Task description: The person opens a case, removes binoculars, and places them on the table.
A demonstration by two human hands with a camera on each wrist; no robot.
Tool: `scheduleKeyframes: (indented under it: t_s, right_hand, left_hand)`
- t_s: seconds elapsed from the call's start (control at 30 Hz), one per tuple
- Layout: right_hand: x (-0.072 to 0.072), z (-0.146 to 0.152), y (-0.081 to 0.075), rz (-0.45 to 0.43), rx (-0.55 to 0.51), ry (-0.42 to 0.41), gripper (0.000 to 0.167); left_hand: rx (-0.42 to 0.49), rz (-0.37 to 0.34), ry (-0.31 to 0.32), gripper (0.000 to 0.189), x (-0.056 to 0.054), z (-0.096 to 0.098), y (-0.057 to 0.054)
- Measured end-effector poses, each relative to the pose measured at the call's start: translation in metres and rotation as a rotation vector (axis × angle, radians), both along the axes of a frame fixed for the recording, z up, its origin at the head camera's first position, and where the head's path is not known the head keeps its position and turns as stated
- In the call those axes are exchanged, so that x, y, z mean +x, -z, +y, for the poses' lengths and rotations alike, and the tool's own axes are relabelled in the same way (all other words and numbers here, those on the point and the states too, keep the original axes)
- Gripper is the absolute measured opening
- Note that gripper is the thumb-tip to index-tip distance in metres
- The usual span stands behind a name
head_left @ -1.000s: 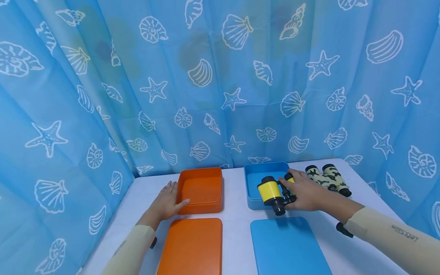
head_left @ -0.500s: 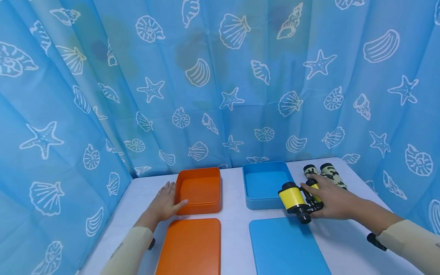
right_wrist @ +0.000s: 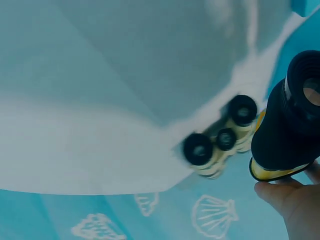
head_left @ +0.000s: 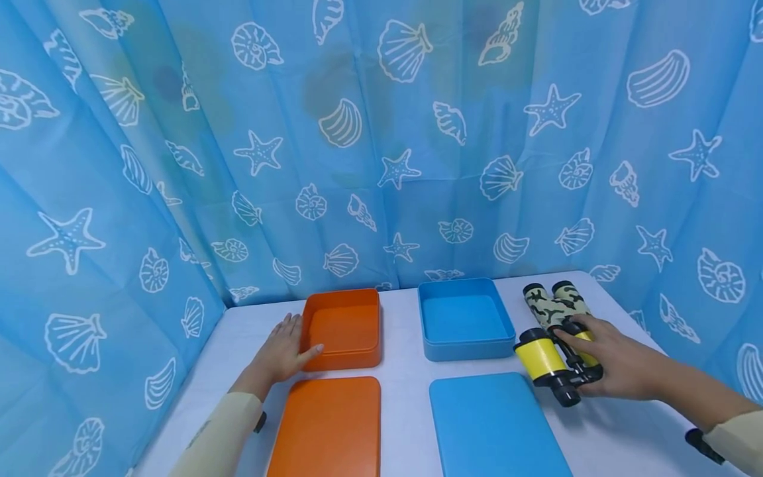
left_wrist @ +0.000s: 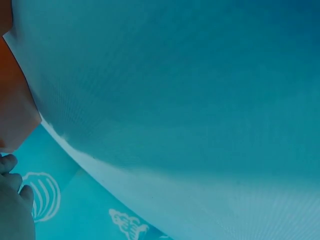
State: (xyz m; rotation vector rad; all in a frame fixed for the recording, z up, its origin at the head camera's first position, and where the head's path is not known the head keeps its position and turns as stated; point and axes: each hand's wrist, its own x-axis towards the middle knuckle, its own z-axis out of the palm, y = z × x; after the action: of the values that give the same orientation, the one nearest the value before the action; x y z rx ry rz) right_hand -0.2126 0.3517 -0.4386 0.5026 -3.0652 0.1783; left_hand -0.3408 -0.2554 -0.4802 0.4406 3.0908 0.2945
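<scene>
My right hand [head_left: 622, 358] grips a pair of yellow and black binoculars [head_left: 539, 358] by the right barrel, over the table to the right of the blue box [head_left: 467, 352]. In the right wrist view the fingers [right_wrist: 280, 195] lie against the yellow barrel's end. Just behind them are camouflage binoculars [head_left: 541, 308], partly covered by the held pair. On the other side, my left hand [head_left: 277, 354] rests with its fingers extended along the left wall of the orange box [head_left: 348, 360]. Both boxes have no lid on and nothing inside.
A flat orange lid [head_left: 334, 424] lies in front of the orange box, and a blue lid [head_left: 495, 424] in front of the blue one. The white table [head_left: 405, 384] backs onto a blue seashell curtain [head_left: 381, 132], which also rises at both sides.
The right hand has carried the yellow binoculars from over the blue box to the right, out beside it and near the camouflage pair. The left hand stays at the orange box.
</scene>
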Motion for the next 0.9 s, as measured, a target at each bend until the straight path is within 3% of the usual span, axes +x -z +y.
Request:
scheduleKeyframes:
  t_s: [0.3, 0.57, 0.9]
  right_hand:
    - [0.017, 0.025, 0.021, -0.026, -0.016, 0.02, 0.101]
    - [0.029, 0.04, 0.032, -0.01, -0.029, 0.026, 0.099]
    - [0.04, 0.048, 0.042, -0.075, -0.02, 0.092, 0.098]
  left_hand:
    - [0.01, 0.001, 0.0, 0.103, 0.0, -0.001, 0.001]
    - [0.013, -0.005, -0.007, 0.104, 0.0, -0.002, 0.001]
    - [0.008, -0.02, -0.007, 0.103, 0.001, 0.0, -0.002]
